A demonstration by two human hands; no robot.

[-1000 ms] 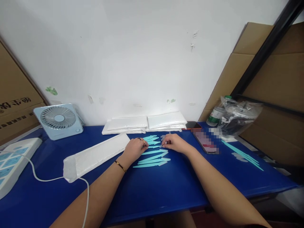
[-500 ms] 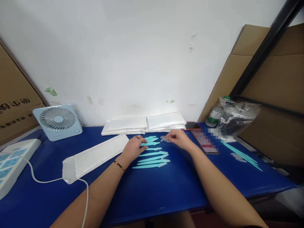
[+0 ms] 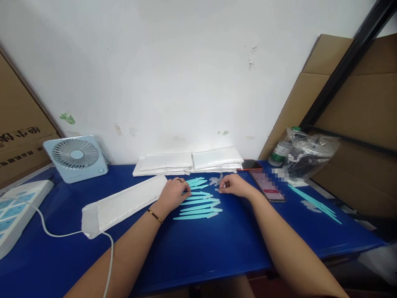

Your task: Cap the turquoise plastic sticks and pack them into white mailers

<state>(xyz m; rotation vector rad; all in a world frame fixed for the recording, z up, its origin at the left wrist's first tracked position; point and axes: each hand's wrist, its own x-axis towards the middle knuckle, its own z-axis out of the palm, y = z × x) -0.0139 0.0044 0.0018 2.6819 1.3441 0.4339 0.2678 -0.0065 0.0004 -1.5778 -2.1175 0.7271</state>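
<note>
Several teal eyebrow razors [image 3: 198, 211] lie in a rough column on the blue table, handles to the left; the nearer ones have clear blade caps on their right ends. My left hand [image 3: 173, 193] is closed, thumb and fingers at the handle of a razor [image 3: 200, 193] in the upper part of that column. To the right, my right hand [image 3: 234, 185] pinches a small clear blade cap [image 3: 217, 190] just off that razor's tip. Loose clear caps [image 3: 214, 181] lie in a small heap beyond it. Bare-looking razors [image 3: 195, 181] are bunched past my left fingers.
White padded mailers [image 3: 164, 161] are stacked along the wall, and one long mailer [image 3: 127, 205] lies left of my hand. A fan [image 3: 76, 159], a power strip [image 3: 21, 211] and a white cable stand left. Rightward are a phone [image 3: 268, 186], a bottle [image 3: 281, 153] and more razors [image 3: 316, 205].
My right hand has drawn back from the heap of caps toward me, with one cap in its fingers. A razor under my left fingers has shifted slightly nearer.
</note>
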